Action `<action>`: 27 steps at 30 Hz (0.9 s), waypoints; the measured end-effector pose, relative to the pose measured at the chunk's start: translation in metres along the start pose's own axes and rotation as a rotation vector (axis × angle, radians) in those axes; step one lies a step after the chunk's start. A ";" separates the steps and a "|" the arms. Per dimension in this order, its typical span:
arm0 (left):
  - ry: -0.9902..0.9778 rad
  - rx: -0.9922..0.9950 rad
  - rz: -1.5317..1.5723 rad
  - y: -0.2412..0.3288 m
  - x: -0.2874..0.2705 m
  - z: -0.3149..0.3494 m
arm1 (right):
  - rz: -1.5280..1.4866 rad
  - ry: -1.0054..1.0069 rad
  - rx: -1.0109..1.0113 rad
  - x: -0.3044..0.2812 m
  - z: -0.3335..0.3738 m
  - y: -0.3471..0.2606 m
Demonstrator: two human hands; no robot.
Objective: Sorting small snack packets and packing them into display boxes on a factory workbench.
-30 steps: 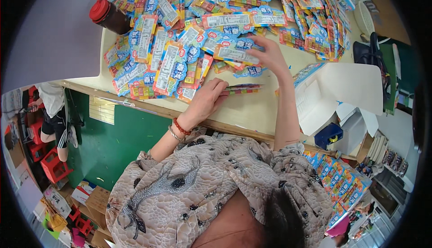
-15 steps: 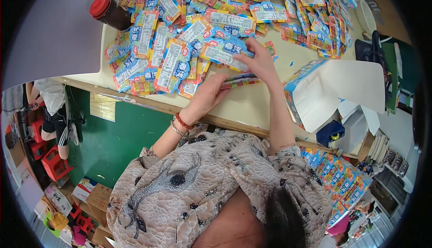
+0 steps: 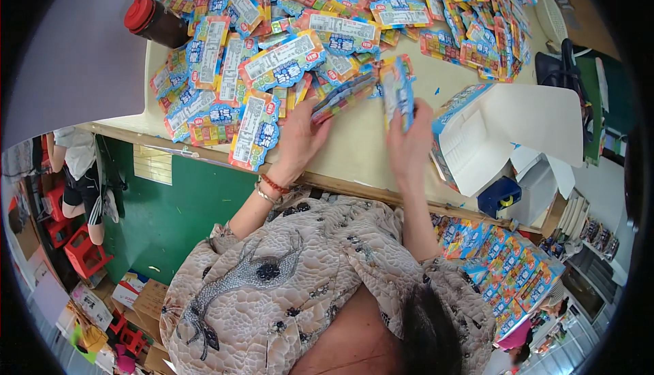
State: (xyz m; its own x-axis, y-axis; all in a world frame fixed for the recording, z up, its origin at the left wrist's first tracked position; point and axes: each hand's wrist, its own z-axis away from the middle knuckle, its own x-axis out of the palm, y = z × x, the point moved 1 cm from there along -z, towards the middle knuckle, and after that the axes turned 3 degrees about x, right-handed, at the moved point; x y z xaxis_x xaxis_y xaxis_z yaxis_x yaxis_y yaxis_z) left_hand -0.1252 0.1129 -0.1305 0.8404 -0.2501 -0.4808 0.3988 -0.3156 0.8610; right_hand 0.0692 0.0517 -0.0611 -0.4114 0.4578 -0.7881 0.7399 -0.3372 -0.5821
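Pinching between fingers [image 3: 319, 132], the left hand [image 3: 300, 140] holds a thin layered stack [image 3: 344, 96], the right hand [image 3: 411, 145] a flat glossy packet [image 3: 396, 94].

White printed labels [image 3: 279, 56] — on colourful packets [image 3: 255, 130]

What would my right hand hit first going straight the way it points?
Leading with the packet it holds, your right hand would probably meet the loose packets scattered just ahead; its height above them is unclear.
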 end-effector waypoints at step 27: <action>-0.263 0.087 0.686 0.030 0.035 0.032 | 0.129 -0.383 -1.247 0.076 -0.004 -0.128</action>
State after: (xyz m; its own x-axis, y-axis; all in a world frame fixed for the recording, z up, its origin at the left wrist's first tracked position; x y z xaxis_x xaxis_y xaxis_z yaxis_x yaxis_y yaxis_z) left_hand -0.0955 0.0649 -0.1266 0.7701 -0.6251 0.1273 -0.2239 -0.0781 0.9715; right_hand -0.0551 0.1330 -0.0456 -0.2723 0.1486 -0.9507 0.6920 0.7167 -0.0862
